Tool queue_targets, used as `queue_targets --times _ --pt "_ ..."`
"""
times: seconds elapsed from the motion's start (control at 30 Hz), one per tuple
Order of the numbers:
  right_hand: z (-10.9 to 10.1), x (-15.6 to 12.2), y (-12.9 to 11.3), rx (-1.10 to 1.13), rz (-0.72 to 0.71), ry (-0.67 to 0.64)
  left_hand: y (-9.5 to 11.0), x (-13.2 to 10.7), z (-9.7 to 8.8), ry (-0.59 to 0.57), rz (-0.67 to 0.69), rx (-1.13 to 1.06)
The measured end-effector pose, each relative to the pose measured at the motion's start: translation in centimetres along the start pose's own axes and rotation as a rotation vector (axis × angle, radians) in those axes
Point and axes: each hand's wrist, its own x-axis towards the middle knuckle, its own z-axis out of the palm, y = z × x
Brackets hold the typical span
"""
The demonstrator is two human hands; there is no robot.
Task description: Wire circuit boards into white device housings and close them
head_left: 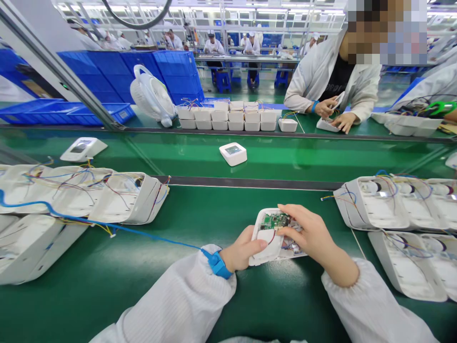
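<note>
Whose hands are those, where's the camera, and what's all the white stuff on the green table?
There's no robot here, just a person's two bare hands. The one picture comes from a camera worn on their head, looking forward and down. The left hand holds an opened white casing with a green circuit board inside. The fingers of the right hand reach over it, beside the board. A blue wristband with a blue cord circles the left wrist. On the green table, white shells with wires sit to the left and right. Farther away is a white device with a screen. Across from it, another person works too.
</note>
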Motion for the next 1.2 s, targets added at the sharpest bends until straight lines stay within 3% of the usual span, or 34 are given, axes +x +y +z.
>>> queue_targets --times 0.13,0.2,0.3,0.37,0.5,0.6,0.7,0.77,0.83,0.93,1.03,1.2 --pt "-0.4 -0.2 -0.3 0.12 0.227 -0.011 -0.1 0.3 -1.0 0.096 0.158 0.225" --pt "-0.6 -0.4 -0.4 0.137 0.24 0.053 0.3 0.5 -1.8 0.166 0.26 0.329" --pt "-0.7 -0.4 -0.6 0.158 0.03 0.21 1.1 0.9 -2.7 0.372 0.426 0.479" --pt "-0.5 -0.3 -0.8 0.068 -0.164 0.201 1.3 1.0 -2.8 0.475 0.473 0.608" --pt "0.4 -0.1 -1.7 -0.218 -0.352 -0.065 0.8 0.9 -1.5 0.321 0.362 0.941" --pt "0.7 -0.1 -2.2 -0.233 -0.389 -0.156 0.4 0.8 -0.2 0.284 0.251 1.09" --pt "0.2 0.0 -1.4 -0.175 -0.309 -0.062 0.4 0.8 0.1 0.32 0.202 1.058" --pt "-0.3 0.1 -0.2 -0.086 -0.173 0.04 0.3 0.8 -0.4 0.298 0.239 0.988" --pt "-0.7 0.2 1.1 0.027 0.002 0.06 0.1 0.8 -1.0 0.251 0.324 0.877" --pt "-0.6 0.3 2.0 0.047 0.145 -0.121 -0.3 0.7 -1.7 0.2 0.442 0.713" --pt "-0.3 0.3 1.2 -0.13 0.07 -0.313 -0.7 0.4 -1.5 0.145 0.477 0.624" --pt "0.0 -0.1 -1.4 -0.463 -0.059 -0.49 -1.4 0.1 -0.7 0.085 0.449 0.39"
